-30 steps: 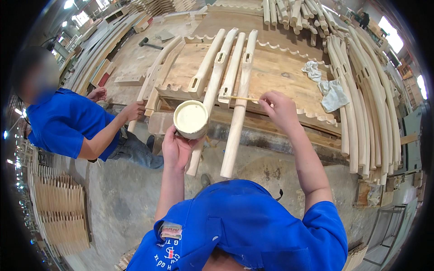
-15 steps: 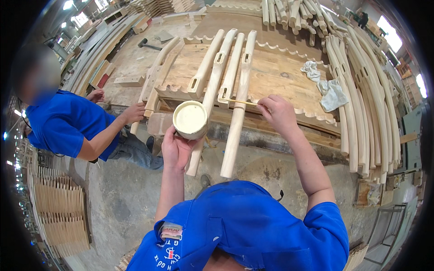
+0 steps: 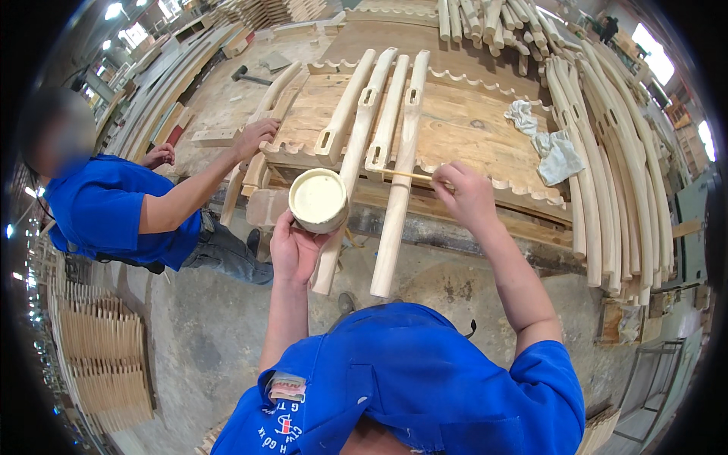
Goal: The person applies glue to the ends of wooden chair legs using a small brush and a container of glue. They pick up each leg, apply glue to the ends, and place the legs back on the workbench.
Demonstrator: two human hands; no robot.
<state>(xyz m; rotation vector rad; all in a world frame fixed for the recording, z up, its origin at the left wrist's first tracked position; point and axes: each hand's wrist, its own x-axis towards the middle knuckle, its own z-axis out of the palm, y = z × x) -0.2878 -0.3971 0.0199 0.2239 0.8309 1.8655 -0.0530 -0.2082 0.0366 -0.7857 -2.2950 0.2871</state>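
My left hand (image 3: 297,249) is wrapped round a round tub (image 3: 318,199) with a pale cream substance in it, held in front of the bench. Between the pinched fingers of my right hand (image 3: 464,191) is a thin yellowish stick (image 3: 408,174). It points left across a wooden chair leg, and its far tip is by the slotted lower end of a shorter wooden piece (image 3: 378,154). Two long wooden legs (image 3: 392,250) and two shorter pieces lie side by side on the scalloped rack, each long one with a slot cut in it.
At the left a co-worker in a blue shirt (image 3: 106,201) reaches toward curved wooden parts (image 3: 262,106). A hammer (image 3: 250,76) lies on the bench beyond. White rags (image 3: 557,158) and stacked long legs (image 3: 607,167) are at the right. More wooden parts (image 3: 102,349) are piled on the floor, lower left.
The co-worker's hand has moved up and right onto the curved parts. My hands have barely shifted; the stick stays by the same slotted end.
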